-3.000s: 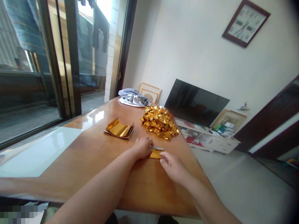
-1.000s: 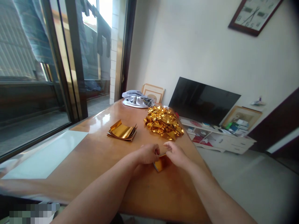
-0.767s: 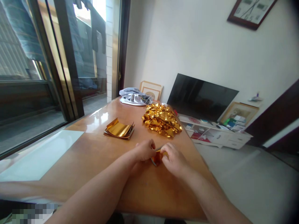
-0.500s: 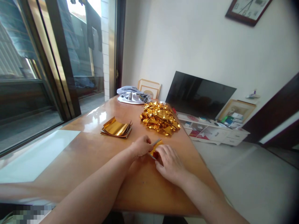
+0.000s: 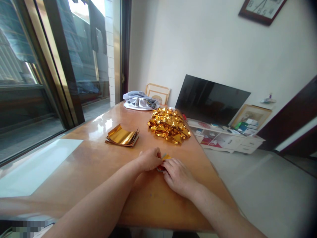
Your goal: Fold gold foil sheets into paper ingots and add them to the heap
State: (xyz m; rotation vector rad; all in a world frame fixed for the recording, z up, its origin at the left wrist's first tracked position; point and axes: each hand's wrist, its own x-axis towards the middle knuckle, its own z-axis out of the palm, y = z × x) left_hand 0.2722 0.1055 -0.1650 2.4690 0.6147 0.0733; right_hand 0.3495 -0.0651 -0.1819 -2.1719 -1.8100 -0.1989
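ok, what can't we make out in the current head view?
All head view:
1. Gold sheet: most of its shape and folds, hidden by the left hand and right hand.
2. Stack: sheet count, lower ones mostly covered by the top one.
3. Gold pile: inner pieces, buried under outer ones.
4. Clock: upper part, cut off by the top edge.

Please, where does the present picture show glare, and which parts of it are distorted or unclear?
Head view: white glare on the table, left of the gold pile, which itself glints; head view: wall clock tilted, cut by the top edge, bottom left corner partly pixelated; head view: gold sheet mostly covered by the left hand and right hand, folds unclear.
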